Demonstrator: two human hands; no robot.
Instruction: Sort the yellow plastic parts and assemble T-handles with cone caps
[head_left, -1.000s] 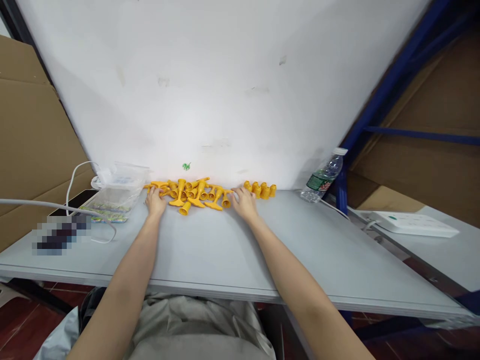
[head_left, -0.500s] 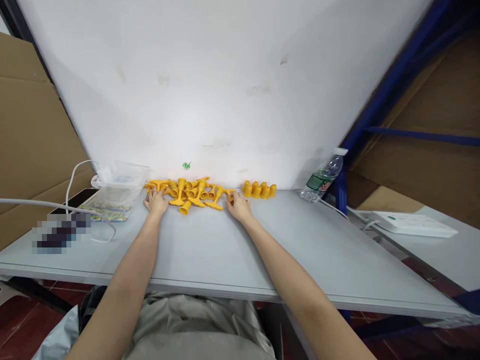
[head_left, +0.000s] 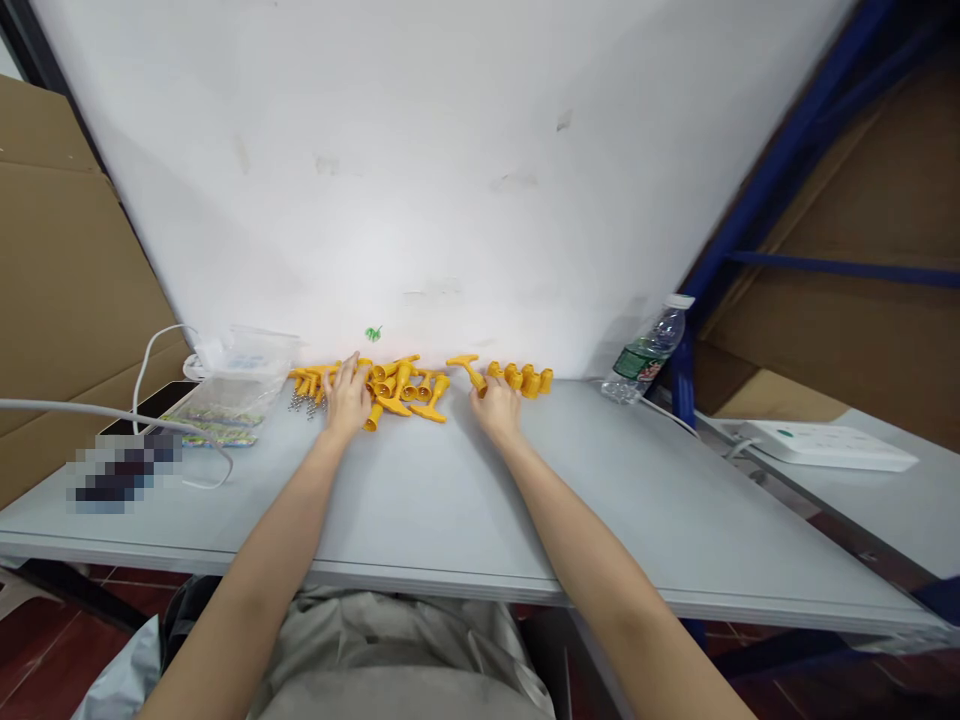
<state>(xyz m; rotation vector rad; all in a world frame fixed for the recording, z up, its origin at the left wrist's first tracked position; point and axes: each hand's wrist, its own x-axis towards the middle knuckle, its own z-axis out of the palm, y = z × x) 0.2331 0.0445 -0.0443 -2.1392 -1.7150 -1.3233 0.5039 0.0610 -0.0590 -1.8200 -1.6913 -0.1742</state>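
Observation:
My right hand (head_left: pixel 498 410) is closed on the lower end of a yellow T-shaped handle (head_left: pixel 463 361), whose crossbar points up and left. Right beside it stand several small yellow cups (head_left: pixel 531 380) in a cluster against the wall. My left hand (head_left: pixel 349 398) lies over the left part of a pile of yellow T-shaped pieces (head_left: pixel 405 378), fingers stretched out and apart; what is beneath its palm is hidden. Left of it lie more yellow handles with metal spirals (head_left: pixel 298 404), like corkscrews. A loose yellow bell-shaped cup (head_left: pixel 371 418) rests at the pile's front.
Clear plastic bags (head_left: pixel 232 390), a white cable (head_left: pixel 142 375) and a dark flat device (head_left: pixel 150 408) lie on the left of the grey table (head_left: pixel 435 500). A plastic bottle (head_left: pixel 649 352) leans at the right. Beyond it sits a white power strip (head_left: pixel 825 446). Cardboard (head_left: pixel 67 280) stands at left.
My left hand has moved right from the spiral-ended handles onto the pile. My right hand has shifted slightly right, bringing a T-shaped handle away from the pile towards the cups.

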